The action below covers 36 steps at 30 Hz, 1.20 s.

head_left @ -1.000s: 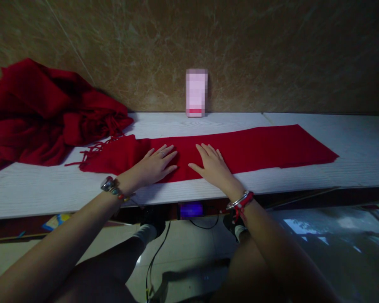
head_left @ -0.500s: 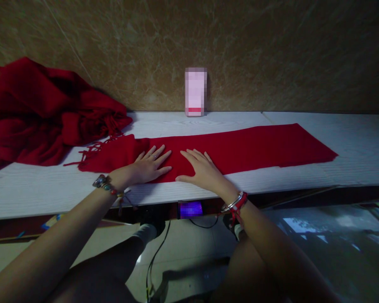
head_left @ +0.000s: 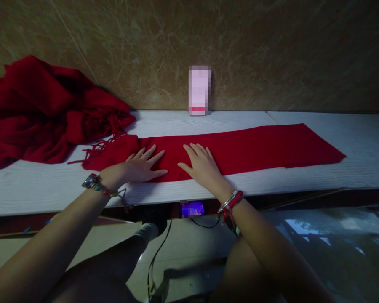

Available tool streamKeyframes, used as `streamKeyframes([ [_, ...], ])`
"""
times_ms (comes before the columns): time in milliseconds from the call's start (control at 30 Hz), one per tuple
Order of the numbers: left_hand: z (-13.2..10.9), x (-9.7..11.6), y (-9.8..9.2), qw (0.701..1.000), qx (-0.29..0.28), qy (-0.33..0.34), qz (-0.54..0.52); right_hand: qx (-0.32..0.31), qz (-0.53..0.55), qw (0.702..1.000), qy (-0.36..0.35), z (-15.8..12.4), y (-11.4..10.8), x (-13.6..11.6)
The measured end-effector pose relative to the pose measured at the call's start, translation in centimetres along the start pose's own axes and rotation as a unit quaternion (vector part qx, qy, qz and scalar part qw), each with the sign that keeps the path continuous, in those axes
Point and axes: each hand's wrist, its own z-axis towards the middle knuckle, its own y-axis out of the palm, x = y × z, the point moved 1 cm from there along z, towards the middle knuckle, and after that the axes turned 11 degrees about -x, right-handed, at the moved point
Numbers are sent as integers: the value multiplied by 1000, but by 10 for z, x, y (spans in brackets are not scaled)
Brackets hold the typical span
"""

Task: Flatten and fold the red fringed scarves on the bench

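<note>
A long red scarf (head_left: 255,145) lies flat along the white table (head_left: 360,168), its fringed end at the left. My left hand (head_left: 135,167) rests palm down on the scarf near the fringe, fingers spread; a ring shows on one finger and a beaded bracelet on the wrist. My right hand (head_left: 202,164) lies flat on the scarf just to the right of it, fingers apart, with a red and silver bracelet at the wrist. Neither hand holds anything.
A heap of crumpled red scarves (head_left: 47,115) sits on the table's left end against the marble wall. A blurred pink box (head_left: 199,90) stands at the back edge. Below the table edge are a small lit display (head_left: 192,209), a cable and my legs.
Both hands have slid leftward along the scarf toward its fringed end, staying flat on the cloth. The view has shifted slightly.
</note>
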Motion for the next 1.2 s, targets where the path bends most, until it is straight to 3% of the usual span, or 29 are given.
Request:
streamKeyframes([
  [200, -1, -10, 1, 999, -16, 34, 0, -47, -5, 998, -32, -2, 3, -3],
  [433, 3, -13, 1, 998, 13, 62, -5, -80, 4, 995, -63, -6, 3, 0],
  [567, 8, -7, -2, 991, 89, 95, -17, -78, 43, 993, -73, -3, -1, 2],
  [700, 13, -1, 1, 975, 185, 119, -39, -17, 81, 995, -50, 3, -4, 7],
  [833, 16, 3, 6, 969, 205, 132, -48, -12, 42, 999, -9, 3, 0, 10],
  [1000, 10, 24, 7, 966, 208, 149, -50, -33, 19, 999, 13, 0, -4, 22],
  [1200, 5, 60, 8, 960, 205, 184, -47, -29, -10, 995, 95, -7, -16, 60],
])
